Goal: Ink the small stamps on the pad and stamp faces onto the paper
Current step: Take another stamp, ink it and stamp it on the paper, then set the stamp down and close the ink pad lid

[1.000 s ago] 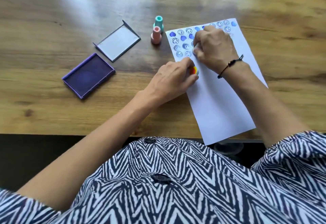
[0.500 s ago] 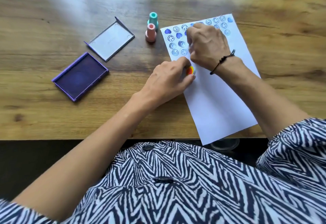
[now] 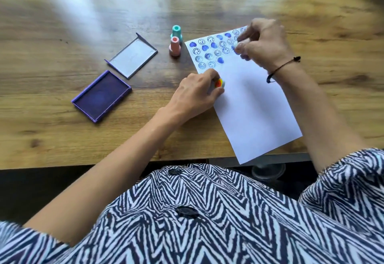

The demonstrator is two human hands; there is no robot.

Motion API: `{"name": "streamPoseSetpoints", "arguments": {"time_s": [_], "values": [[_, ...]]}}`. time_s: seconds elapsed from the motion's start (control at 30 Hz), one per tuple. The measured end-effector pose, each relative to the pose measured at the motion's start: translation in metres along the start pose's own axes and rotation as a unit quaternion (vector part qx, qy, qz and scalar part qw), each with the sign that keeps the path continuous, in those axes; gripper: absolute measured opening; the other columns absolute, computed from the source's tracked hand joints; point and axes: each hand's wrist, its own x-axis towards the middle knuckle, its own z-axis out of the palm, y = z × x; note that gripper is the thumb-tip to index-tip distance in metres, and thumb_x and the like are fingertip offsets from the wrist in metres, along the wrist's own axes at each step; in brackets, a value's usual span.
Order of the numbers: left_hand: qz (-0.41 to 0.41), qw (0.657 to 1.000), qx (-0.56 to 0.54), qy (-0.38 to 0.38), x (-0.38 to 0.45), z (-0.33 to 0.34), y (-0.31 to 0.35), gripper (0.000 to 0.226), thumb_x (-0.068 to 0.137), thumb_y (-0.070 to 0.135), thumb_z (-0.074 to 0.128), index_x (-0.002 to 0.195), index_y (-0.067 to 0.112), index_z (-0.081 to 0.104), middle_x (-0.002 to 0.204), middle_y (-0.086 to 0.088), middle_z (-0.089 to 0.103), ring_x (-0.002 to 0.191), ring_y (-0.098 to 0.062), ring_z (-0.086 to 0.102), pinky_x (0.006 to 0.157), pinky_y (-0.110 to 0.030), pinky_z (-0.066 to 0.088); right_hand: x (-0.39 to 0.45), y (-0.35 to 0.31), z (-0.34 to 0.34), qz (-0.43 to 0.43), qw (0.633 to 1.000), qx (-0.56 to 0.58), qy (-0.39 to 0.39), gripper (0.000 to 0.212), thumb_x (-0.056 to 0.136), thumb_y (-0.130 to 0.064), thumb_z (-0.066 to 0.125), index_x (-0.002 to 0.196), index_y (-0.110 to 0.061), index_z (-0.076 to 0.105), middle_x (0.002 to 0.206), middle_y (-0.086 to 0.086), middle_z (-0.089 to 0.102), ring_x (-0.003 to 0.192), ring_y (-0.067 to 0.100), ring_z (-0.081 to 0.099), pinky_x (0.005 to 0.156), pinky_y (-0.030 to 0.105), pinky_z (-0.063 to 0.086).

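Observation:
A white paper point(image 3: 255, 105) lies slanted on the wooden table, its upper part covered with several blue faces and hearts point(image 3: 209, 53). My right hand point(image 3: 264, 43) hovers over the paper's top right, pinching a small pale stamp point(image 3: 236, 44) with its end just above the sheet. At the paper's left edge my left hand point(image 3: 197, 95) is closed on a small stamp with an orange and yellow end point(image 3: 219, 82). The open purple ink pad point(image 3: 101, 95) lies to the left.
The pad's grey lid point(image 3: 133, 59) lies open above the pad. A pink stamp point(image 3: 174, 46) and a teal stamp point(image 3: 177, 33) stand upright just left of the paper's top corner. The table's front edge point(image 3: 83, 166) runs close to my body; the paper overhangs it.
My right hand has shifted right along the stamped rows, uncovering more faces and hearts. My left hand stays at the paper's left edge with its stamp.

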Motion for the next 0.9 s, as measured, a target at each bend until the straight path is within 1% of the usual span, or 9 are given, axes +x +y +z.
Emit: {"name": "streamPoseSetpoints", "arguments": {"time_s": [0.13,0.27,0.33,0.4,0.47,0.53,0.67,0.77,0.9], "values": [[-0.024,0.999,-0.044,-0.004,0.003,-0.002,-0.003,0.027,0.083,0.025,0.059,0.105,0.011,0.057,0.096,-0.010,0.069,0.093,-0.028,0.060,0.083,-0.039,0.047,-0.008,0.000,-0.003,0.032,0.995,0.090,-0.016,0.021,0.062,-0.001,0.065,0.062,-0.019,0.055,0.061,0.008,0.062,0.044,0.012,0.056,0.052,0.028,0.051],[-0.055,0.990,-0.132,0.004,0.004,-0.004,-0.005,0.024,0.082,0.019,0.062,0.104,0.010,0.058,0.104,-0.009,0.069,0.098,-0.023,0.063,0.090,-0.036,0.048,-0.015,-0.001,-0.005,0.039,0.987,0.154,-0.028,0.022,0.066,0.002,0.066,0.064,-0.017,0.055,0.060,0.007,0.064,0.044,0.013,0.057,0.049,0.024,0.050],[-0.087,0.963,-0.254,0.024,0.002,-0.007,-0.006,0.022,0.083,0.013,0.062,0.104,0.008,0.059,0.105,-0.009,0.067,0.097,-0.017,0.063,0.095,-0.035,0.049,-0.020,-0.005,-0.005,0.045,0.977,0.207,-0.039,0.023,0.070,0.005,0.065,0.065,-0.015,0.055,0.049,-0.001,0.065,0.041,0.011,0.057,0.047,0.023,0.050],[-0.107,0.928,-0.354,0.050,-0.001,-0.011,-0.007,0.020,0.084,0.009,0.061,0.103,0.008,0.058,0.098,-0.003,0.065,0.091,-0.008,0.059,0.091,-0.029,0.048,-0.028,-0.010,-0.005,0.053,0.963,0.257,-0.062,0.021,0.072,0.006,0.065,0.068,-0.012,0.057,0.043,-0.005,0.065,0.042,0.011,0.059,0.048,0.022,0.051],[-0.114,0.903,-0.408,0.073,-0.003,-0.014,-0.008,0.018,0.084,0.007,0.060,0.102,0.010,0.059,0.090,0.003,0.062,0.085,-0.005,0.057,0.086,-0.026,0.048,-0.037,-0.015,-0.002,0.049,0.953,0.284,-0.091,0.018,0.073,0.005,0.066,0.071,-0.011,0.059,0.044,-0.005,0.065,0.044,0.012,0.060,0.051,0.022,0.053],[-0.111,0.884,-0.446,0.087,-0.003,-0.017,-0.008,0.017,0.084,0.005,0.059,0.100,0.007,0.059,0.085,0.003,0.061,0.078,-0.005,0.057,0.081,-0.023,0.049,-0.044,-0.020,0.002,0.041,0.947,0.296,-0.114,0.017,0.074,0.004,0.066,0.070,-0.012,0.060,0.047,-0.004,0.066,0.047,0.012,0.060,0.053,0.023,0.053],[-0.095,0.884,-0.447,0.097,-0.005,-0.021,-0.008,0.013,0.083,0.004,0.060,0.096,0.007,0.060,0.081,0.001,0.062,0.070,-0.003,0.058,0.071,-0.019,0.051,-0.053,-0.027,0.013,0.028,0.950,0.283,-0.131,0.015,0.076,0.004,0.066,0.072,-0.010,0.060,0.061,0.007,0.063,0.049,0.013,0.060,0.054,0.023,0.053],[-0.096,0.890,-0.436,0.096,-0.008,-0.025,-0.007,0.010,0.083,0.004,0.061,0.091,0.010,0.061,0.078,0.001,0.062,0.067,0.000,0.058,0.067,-0.016,0.049,-0.055,-0.028,0.021,0.023,0.952,0.278,-0.128,0.014,0.077,0.002,0.066,0.073,-0.010,0.061,0.060,0.005,0.062,0.049,0.013,0.060,0.055,0.024,0.053],[-0.093,0.909,-0.395,0.093,-0.010,-0.032,-0.008,0.009,0.083,0.006,0.061,0.081,0.015,0.059,0.072,0.003,0.060,0.063,0.001,0.055,0.064,-0.016,0.048,-0.058,-0.029,0.028,0.016,0.947,0.295,-0.123,0.012,0.075,0.000,0.068,0.073,-0.010,0.061,0.060,0.006,0.064,0.050,0.015,0.059,0.054,0.025,0.052]]}}
